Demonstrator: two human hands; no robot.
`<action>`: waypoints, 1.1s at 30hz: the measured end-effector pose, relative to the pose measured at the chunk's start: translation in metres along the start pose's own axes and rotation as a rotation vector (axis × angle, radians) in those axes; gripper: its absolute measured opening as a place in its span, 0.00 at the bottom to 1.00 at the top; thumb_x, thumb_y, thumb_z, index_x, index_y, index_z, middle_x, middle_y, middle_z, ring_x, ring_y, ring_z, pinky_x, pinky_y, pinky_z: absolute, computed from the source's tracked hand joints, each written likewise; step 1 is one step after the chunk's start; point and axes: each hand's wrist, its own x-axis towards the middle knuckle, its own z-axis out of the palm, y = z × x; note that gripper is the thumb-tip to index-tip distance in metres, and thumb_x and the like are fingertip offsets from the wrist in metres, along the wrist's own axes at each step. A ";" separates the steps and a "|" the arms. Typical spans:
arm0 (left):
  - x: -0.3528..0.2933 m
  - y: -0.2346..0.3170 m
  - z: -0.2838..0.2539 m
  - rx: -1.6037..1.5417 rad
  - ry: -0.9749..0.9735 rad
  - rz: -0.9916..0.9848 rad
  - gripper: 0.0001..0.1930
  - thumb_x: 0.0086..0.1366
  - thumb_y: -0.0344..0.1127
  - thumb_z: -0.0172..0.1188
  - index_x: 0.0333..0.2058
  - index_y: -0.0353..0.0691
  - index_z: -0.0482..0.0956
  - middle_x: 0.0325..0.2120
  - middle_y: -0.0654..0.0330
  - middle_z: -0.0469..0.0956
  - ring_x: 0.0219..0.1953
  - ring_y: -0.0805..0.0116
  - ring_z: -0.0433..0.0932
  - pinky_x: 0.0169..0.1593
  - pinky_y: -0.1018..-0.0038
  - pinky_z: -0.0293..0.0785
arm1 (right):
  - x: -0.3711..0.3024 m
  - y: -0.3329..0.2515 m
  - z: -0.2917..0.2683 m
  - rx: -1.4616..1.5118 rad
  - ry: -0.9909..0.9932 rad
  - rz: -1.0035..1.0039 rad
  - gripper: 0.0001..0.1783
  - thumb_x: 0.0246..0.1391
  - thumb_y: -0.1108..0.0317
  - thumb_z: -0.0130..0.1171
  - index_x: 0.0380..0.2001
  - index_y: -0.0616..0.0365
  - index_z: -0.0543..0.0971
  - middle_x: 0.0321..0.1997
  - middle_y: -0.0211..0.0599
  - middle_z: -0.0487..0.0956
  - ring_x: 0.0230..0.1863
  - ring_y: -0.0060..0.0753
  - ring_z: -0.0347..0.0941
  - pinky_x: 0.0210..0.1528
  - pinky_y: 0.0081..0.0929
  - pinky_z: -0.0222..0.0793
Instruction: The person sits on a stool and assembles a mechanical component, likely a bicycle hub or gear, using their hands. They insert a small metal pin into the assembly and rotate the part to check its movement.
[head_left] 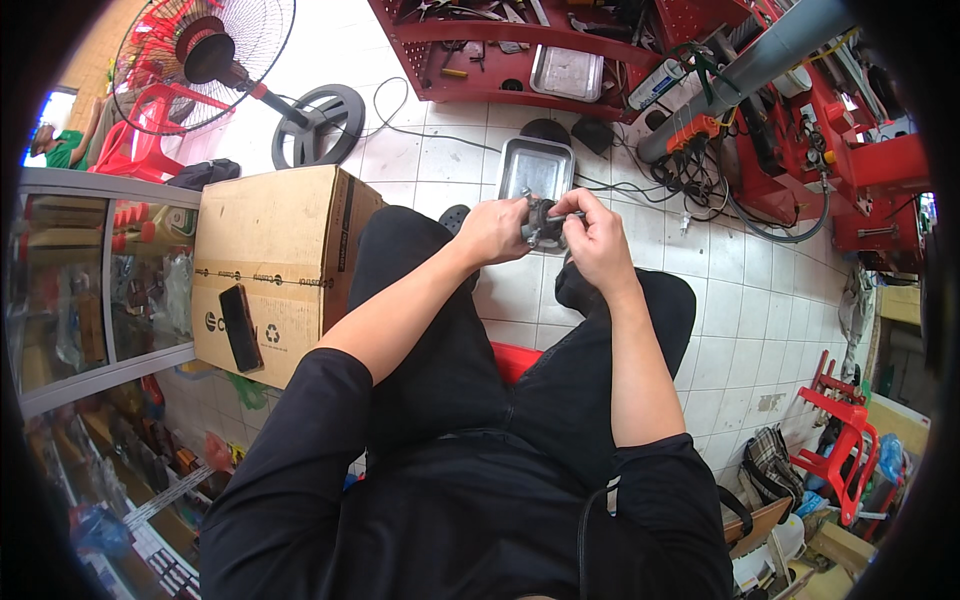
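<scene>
Between my knees, my left hand (pixel 492 233) is closed around a small dark-grey metal machine part (pixel 541 224) with knobs and stubs sticking out of it. My right hand (pixel 597 243) meets it from the other side, thumb and fingers pinched on a short, thin dark piece (pixel 566 216) at the part's edge. Whether that piece is a tool or belongs to the part, I cannot tell. Both hands hover over the near end of a shallow metal tray (pixel 511 164) on the floor.
On my left stands a cardboard box (pixel 262 230) with a phone (pixel 241 328) on top, beside a glass cabinet (pixel 110 280). A fan (pixel 208 58) and a red tool shelf (pixel 430 75) are ahead. Cables (pixel 660 180) and a grey pole (pixel 745 72) lie to the right.
</scene>
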 end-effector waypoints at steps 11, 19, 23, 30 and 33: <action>0.000 -0.007 0.007 0.015 0.003 0.010 0.26 0.45 0.38 0.65 0.45 0.36 0.72 0.28 0.51 0.78 0.30 0.49 0.78 0.34 0.60 0.74 | 0.000 0.003 0.004 0.032 0.029 -0.054 0.09 0.48 0.74 0.49 0.35 0.60 0.74 0.29 0.42 0.79 0.21 0.33 0.73 0.26 0.27 0.66; 0.000 -0.003 0.004 0.006 0.016 0.015 0.26 0.45 0.38 0.65 0.45 0.36 0.72 0.28 0.51 0.78 0.30 0.49 0.78 0.34 0.60 0.74 | 0.000 0.002 0.002 -0.007 0.052 -0.045 0.09 0.48 0.74 0.48 0.35 0.60 0.74 0.27 0.44 0.78 0.21 0.35 0.73 0.26 0.28 0.66; 0.000 -0.004 0.004 -0.009 0.024 0.027 0.26 0.45 0.38 0.65 0.45 0.37 0.72 0.28 0.51 0.78 0.30 0.49 0.78 0.34 0.60 0.74 | 0.001 0.004 0.004 -0.018 0.056 -0.096 0.09 0.48 0.74 0.49 0.34 0.59 0.74 0.25 0.45 0.77 0.21 0.35 0.73 0.27 0.28 0.67; 0.000 -0.002 0.002 0.006 0.000 0.018 0.27 0.45 0.38 0.65 0.46 0.37 0.72 0.27 0.50 0.78 0.30 0.49 0.77 0.33 0.60 0.73 | 0.001 0.002 0.002 0.045 0.022 0.004 0.10 0.47 0.74 0.48 0.34 0.59 0.74 0.26 0.44 0.78 0.19 0.30 0.71 0.25 0.28 0.66; -0.001 -0.004 0.006 0.011 -0.004 0.020 0.26 0.46 0.38 0.65 0.45 0.37 0.72 0.27 0.50 0.78 0.30 0.48 0.77 0.34 0.60 0.73 | -0.001 -0.001 0.003 0.074 0.035 0.005 0.10 0.46 0.75 0.49 0.34 0.59 0.74 0.27 0.42 0.79 0.18 0.28 0.70 0.24 0.27 0.64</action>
